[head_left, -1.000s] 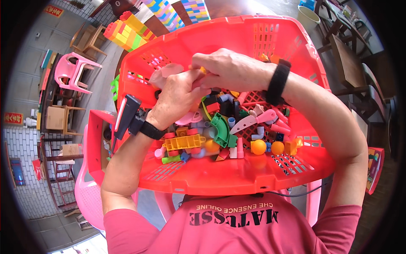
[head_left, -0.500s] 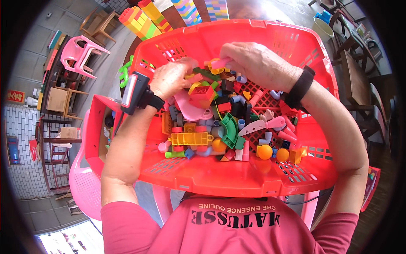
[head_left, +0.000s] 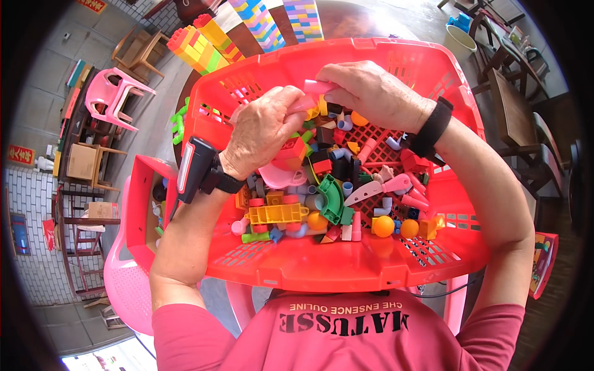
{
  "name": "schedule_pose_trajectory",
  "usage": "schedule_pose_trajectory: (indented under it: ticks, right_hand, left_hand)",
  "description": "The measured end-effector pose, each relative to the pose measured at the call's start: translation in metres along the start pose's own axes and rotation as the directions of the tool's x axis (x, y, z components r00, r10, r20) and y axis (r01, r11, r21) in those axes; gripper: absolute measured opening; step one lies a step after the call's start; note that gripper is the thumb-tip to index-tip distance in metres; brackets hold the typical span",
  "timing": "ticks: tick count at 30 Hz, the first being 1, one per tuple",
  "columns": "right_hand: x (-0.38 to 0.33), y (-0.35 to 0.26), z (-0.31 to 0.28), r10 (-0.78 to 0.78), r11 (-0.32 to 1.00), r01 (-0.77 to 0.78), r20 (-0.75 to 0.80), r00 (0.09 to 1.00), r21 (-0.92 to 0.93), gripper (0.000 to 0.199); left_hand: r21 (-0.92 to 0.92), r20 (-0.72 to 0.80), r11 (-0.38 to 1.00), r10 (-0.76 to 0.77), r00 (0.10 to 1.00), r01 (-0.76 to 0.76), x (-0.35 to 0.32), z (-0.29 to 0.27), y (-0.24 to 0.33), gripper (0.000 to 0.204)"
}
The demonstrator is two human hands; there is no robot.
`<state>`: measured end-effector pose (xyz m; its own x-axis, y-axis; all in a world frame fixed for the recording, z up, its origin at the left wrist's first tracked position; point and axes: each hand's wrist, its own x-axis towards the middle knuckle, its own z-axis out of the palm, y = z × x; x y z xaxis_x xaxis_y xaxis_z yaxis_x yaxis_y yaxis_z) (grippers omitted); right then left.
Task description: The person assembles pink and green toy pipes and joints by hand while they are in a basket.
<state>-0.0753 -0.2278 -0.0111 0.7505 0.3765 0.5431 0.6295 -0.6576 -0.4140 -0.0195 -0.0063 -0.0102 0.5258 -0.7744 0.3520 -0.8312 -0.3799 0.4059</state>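
Observation:
My left hand (head_left: 263,127) is closed on a short pink tube (head_left: 301,104), over the far left part of a red plastic basket (head_left: 297,272). Just to its right, my right hand (head_left: 371,91) pinches another pink tube (head_left: 317,86). The two tube ends are close together; whether they touch I cannot tell. Below lie mixed toy pieces: a yellow car base (head_left: 277,214) with red wheels, a green curved track (head_left: 332,199), a pink-handled toy knife (head_left: 377,187), a red block (head_left: 291,151) and orange balls (head_left: 383,226). My left hand covers some pieces.
Beyond the basket stand towers of stacked blocks, one yellow and orange (head_left: 195,49), one pastel (head_left: 257,23). Bright green pieces (head_left: 179,120) lie outside its left rim. A red box (head_left: 139,216) of toys stands on a pink chair (head_left: 124,290) at left.
My left hand has risen from the toy pile with a pink tube and moved right, toward the tube in my right hand. The right hand has barely moved.

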Motion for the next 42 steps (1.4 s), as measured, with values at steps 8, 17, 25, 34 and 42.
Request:
schedule_pose_trajectory:
  ticks: [8,17,25,34,42]
  right_hand:
    - [0.005,0.004,-0.008,-0.01,1.0,0.01,-0.017,1.0,-0.018,0.019]
    - [0.005,-0.009,-0.005,0.011,1.0,-0.012,0.059,0.998,0.012,0.023]
    - [0.004,-0.025,-0.001,0.14,0.967,-0.14,0.017,0.99,0.211,0.022]
    - [0.002,-0.028,0.01,0.052,0.974,-0.025,-0.114,0.992,0.225,0.021]
    - [0.001,-0.03,0.015,0.106,0.968,-0.067,-0.149,0.983,0.242,0.025]
  left_hand:
    - [0.013,0.01,1.0,0.004,1.0,-0.005,0.004,-0.004,-0.006,0.028]
    - [-0.08,0.086,0.997,-0.016,0.996,0.023,0.001,-0.004,0.0,0.027]
    - [-0.204,0.094,0.977,0.078,0.993,-0.058,-0.001,-0.003,0.011,0.022]
    - [-0.373,0.086,0.928,0.04,0.995,-0.005,-0.006,-0.002,0.021,0.024]
    - [-0.34,0.098,0.94,0.018,0.995,0.016,-0.007,0.002,0.022,0.024]
